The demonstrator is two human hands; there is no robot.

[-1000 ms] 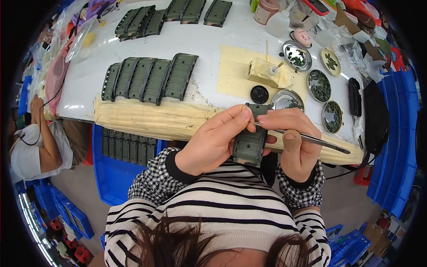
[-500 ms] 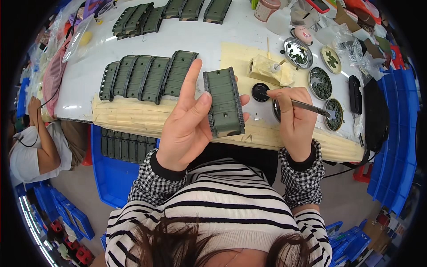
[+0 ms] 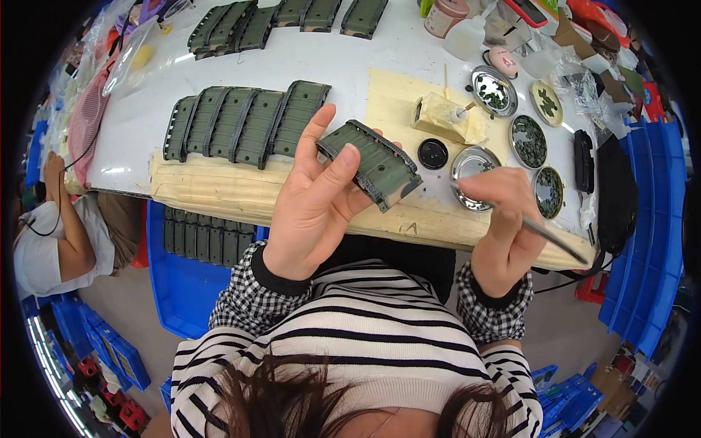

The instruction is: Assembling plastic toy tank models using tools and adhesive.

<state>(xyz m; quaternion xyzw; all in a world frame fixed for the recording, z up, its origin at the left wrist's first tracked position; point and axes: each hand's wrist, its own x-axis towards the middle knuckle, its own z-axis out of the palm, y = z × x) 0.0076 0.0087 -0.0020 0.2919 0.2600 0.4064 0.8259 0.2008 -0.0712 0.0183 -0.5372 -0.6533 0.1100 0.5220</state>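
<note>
clasping a tilted green panel (image 3: pixel 380 166) between thumb and fingers, the left hand (image 3: pixel 308 197) is apart from the right hand (image 3: pixel 509 226), which pinches metal tweezers (image 3: pixel 553 240); a shallow steel dish (image 3: pixel 468 163) lies just beyond the latter.

The left hand (image 3: pixel 310 204) holds a tilted green piece (image 3: pixel 372 164) with dark edges, and the right hand (image 3: pixel 511 219) holds a thin metal tool (image 3: pixel 556 242) close to a round silver dish (image 3: pixel 467 164). More green pieces (image 3: pixel 241 120) lie in rows on the white worktop (image 3: pixel 299 55). A little round black thing (image 3: pixel 433 153) sits just left of the dish, and a blue bin (image 3: pixel 175 285) is low on the left.
</note>
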